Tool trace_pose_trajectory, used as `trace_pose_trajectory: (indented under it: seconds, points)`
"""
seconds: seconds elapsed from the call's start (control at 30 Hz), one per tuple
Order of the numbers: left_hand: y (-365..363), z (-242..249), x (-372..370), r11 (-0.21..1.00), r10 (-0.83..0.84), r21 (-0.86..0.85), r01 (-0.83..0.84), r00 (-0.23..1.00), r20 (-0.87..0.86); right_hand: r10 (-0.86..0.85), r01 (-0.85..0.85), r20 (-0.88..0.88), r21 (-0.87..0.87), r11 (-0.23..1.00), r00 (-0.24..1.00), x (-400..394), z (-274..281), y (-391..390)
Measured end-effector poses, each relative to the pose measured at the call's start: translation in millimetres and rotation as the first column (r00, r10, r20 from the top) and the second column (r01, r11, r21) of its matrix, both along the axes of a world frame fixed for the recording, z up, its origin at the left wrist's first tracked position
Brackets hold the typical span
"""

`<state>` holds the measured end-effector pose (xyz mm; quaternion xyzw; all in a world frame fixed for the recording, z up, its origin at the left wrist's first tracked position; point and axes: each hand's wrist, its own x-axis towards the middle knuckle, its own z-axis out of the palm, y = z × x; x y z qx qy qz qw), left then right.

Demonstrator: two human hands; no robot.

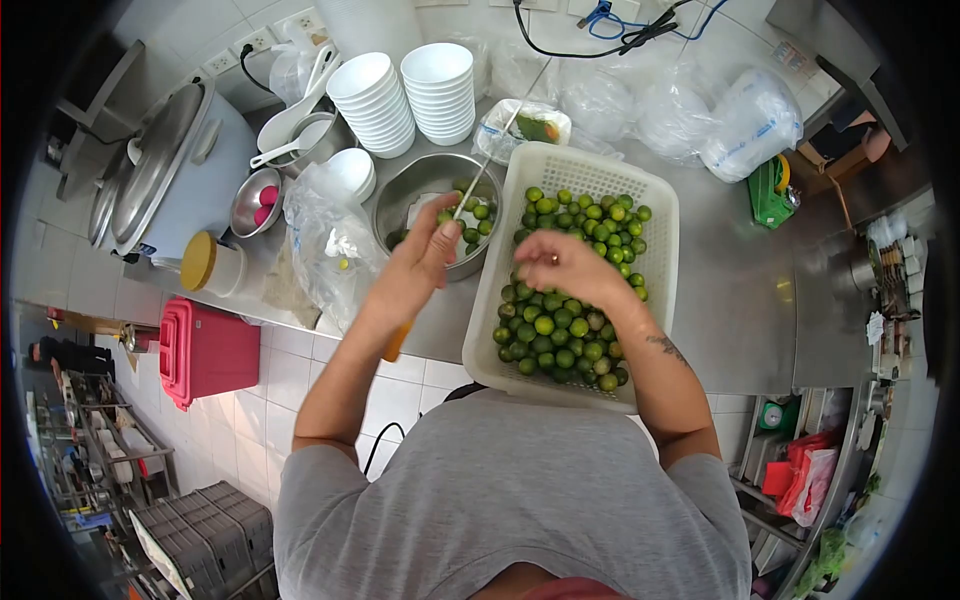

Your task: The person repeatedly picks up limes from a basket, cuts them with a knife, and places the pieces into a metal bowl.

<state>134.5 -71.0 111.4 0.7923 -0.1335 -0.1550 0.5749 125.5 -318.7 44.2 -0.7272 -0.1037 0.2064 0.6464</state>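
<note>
My left hand (pixel 425 250) is closed round a knife (pixel 505 133) over the steel bowl's front edge. The knife's long thin blade is seen nearly edge-on, pointing up and right; an orange handle end shows below my wrist. Green limes (pixel 555 340) fill much of a white perforated basket (pixel 655 300). Above them my right hand (pixel 568 265) hovers with curled, slightly blurred fingers; what they hold, if anything, is hidden. Left of the basket, the steel bowl (pixel 400 185) contains several limes and something white, partly covered by my left hand.
Stacks of white bowls (pixel 437 90) stand at the back, near a small plastic-lined tray (pixel 555 120). Plastic bags (pixel 335 225) lie left of the steel bowl. A large lidded pot (pixel 180 160) and a yellow-lidded tub (pixel 215 263) are farther left. Wrapped packs (pixel 750 125) sit back right.
</note>
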Motion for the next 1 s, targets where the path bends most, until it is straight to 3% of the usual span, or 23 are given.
trace_pose_trajectory:
  seconds: [0.03,0.1,0.2,0.33,0.7,0.9,1.0]
  points:
    - [-4,-4,-5,0.998,-0.019,-0.061,0.017,0.999,-0.033,-0.073,0.084,-0.071,0.158,0.984,0.995,2,9,-4]
    - [-12,-9,-12,0.993,-0.061,-0.111,0.050,0.993,-0.098,-0.092,0.190,-0.210,0.514,0.836,0.973,6,18,-13]
    - [-28,-10,-23,0.988,-0.086,-0.140,0.065,0.985,-0.147,-0.117,0.236,-0.228,0.617,0.750,0.967,8,19,-18]
    - [-39,-15,-28,0.991,-0.122,-0.050,0.121,0.992,-0.012,-0.206,0.250,-0.143,0.593,0.765,0.968,8,4,-18]
    - [-47,-26,-38,0.958,-0.126,0.281,0.051,0.959,0.255,-0.415,0.399,-0.106,0.560,0.726,0.904,6,1,-2]
    - [-55,-18,-33,0.942,-0.118,0.332,0.051,0.976,0.185,-0.360,0.333,-0.015,0.418,0.845,0.933,1,2,8]
    - [-58,-20,-28,0.942,-0.115,0.331,0.045,0.974,0.193,-0.350,0.332,-0.048,0.453,0.827,0.936,-1,1,14]
